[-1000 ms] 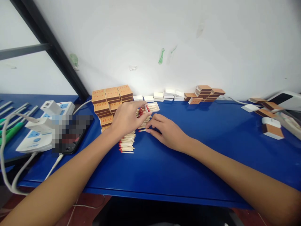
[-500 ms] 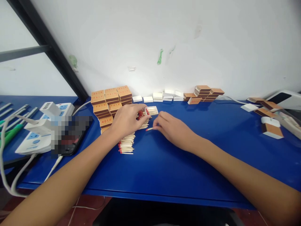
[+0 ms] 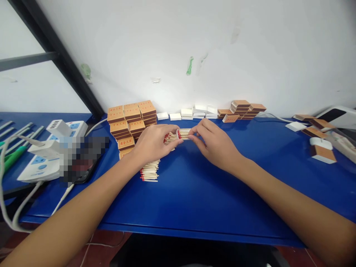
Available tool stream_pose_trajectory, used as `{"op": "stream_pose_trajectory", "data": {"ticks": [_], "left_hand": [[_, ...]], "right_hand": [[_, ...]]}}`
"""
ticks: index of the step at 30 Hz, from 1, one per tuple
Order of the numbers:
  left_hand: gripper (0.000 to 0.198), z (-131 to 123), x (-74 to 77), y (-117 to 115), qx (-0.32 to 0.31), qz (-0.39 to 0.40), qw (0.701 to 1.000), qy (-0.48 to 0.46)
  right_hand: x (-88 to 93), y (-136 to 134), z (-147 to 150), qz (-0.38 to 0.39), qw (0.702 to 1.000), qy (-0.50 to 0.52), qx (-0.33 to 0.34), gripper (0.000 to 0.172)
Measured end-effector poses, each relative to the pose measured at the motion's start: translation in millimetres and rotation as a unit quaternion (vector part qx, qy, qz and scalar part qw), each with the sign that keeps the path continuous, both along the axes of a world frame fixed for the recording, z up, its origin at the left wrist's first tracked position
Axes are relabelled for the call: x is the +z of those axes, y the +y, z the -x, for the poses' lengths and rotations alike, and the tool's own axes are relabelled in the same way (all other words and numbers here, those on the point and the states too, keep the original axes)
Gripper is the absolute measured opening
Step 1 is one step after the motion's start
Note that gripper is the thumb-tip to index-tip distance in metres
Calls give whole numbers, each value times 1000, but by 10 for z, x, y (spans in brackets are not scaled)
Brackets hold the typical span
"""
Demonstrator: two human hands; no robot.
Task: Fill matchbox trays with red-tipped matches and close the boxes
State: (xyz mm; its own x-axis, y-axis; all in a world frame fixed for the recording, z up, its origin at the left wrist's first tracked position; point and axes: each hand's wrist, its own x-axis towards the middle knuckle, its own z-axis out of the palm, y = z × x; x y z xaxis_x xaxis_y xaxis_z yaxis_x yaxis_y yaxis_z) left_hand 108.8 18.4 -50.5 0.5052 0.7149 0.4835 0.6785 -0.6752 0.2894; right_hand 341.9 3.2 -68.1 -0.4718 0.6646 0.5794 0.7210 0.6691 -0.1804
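My left hand [image 3: 156, 142] grips the left end of a small white matchbox tray [image 3: 178, 134] between thumb and fingers, holding it just above the blue table. Red-headed matches [image 3: 183, 132] lie inside, heads to the left. At the tray's right end, my right hand [image 3: 213, 144] pinches the plain end of a match over the others; its fingertips partly hide it. Below and behind my left hand spreads a pile of loose matches [image 3: 150, 170], partly covered by the hand. Stacked orange-brown matchboxes [image 3: 124, 128] stand just left of it.
White trays [image 3: 186, 114] line the wall, beside more matchbox sleeves [image 3: 240, 109]. Scattered sleeves and a white mouse [image 3: 320, 143] are at right. A power strip [image 3: 41, 167] with chargers and a dark phone [image 3: 91, 163] lie at left, with cables over the table edge.
My right hand has moved up from the table with a match to the tray's right end. My left hand has shifted the tray slightly right and towards me.
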Motion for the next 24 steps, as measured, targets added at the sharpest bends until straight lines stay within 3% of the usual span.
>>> {"op": "stream_pose_trajectory", "data": {"ticks": [4,11,24], "left_hand": [[34,33,33,28,42,-9,999,0],[31,46,47,47,88,-20,996,-2],[29,37,55,32,79,-20,997,-4]], "right_hand": [[3,-50,60,-12,999,31,9,18],[-213,-65,245,55,990,-52,123,23],[-248,-48,281,89,989,-18,119,18]]}}
